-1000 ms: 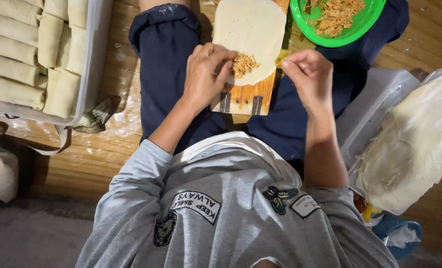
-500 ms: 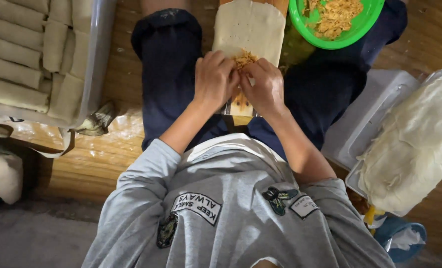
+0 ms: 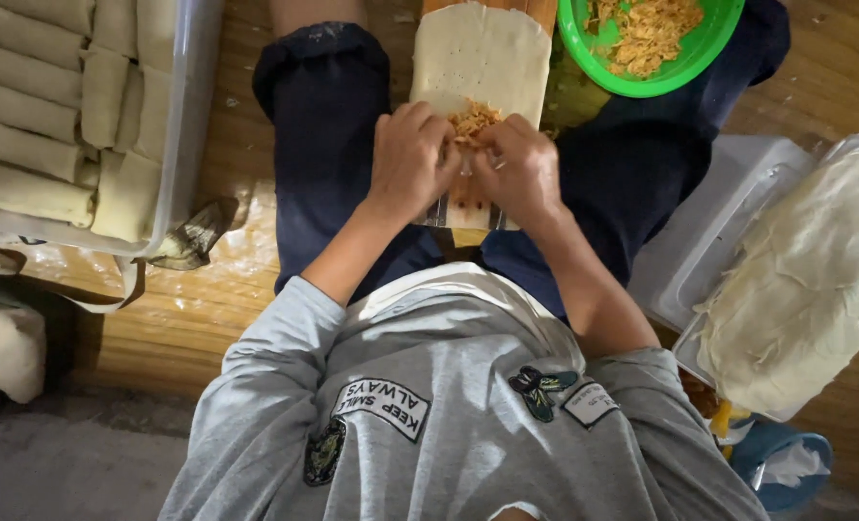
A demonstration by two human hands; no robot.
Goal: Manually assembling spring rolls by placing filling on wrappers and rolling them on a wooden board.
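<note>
Nearest is the soft grey sweatshirt (image 3: pixel 449 415) of the seated person, with sewn patches across the chest, and dark blue trousers (image 3: pixel 328 145) over the knees. Just beyond, the left hand (image 3: pixel 412 164) and right hand (image 3: pixel 518 176) sit close together on the near edge of a pale, thin, square wrapper sheet (image 3: pixel 483 58), which lies flat on a wooden board (image 3: pixel 468 207) between the knees. The fingers of both hands are curled and pinched on that near edge, folding it up around a small heap of shredded orange-yellow filling (image 3: pixel 473 121) that shows between the thumbs. The sheet looks smooth and doughy, dotted with tiny holes, and its far end is still flat and bare. To the person's right stands a clear plastic container (image 3: pixel 719 232) with a crumpled stack of whitish wrappers (image 3: pixel 816 280) spilling over it. To the left a translucent plastic tub (image 3: pixel 188 116) holds rows of finished pale rolls (image 3: pixel 34 96), long and cylindrical, packed side by side. Farthest off, by the right knee, a bright green round bowl (image 3: pixel 661 77) holds more of the same shredded filling. The floor (image 3: pixel 188 318) is glossy ribbed wood.
</note>
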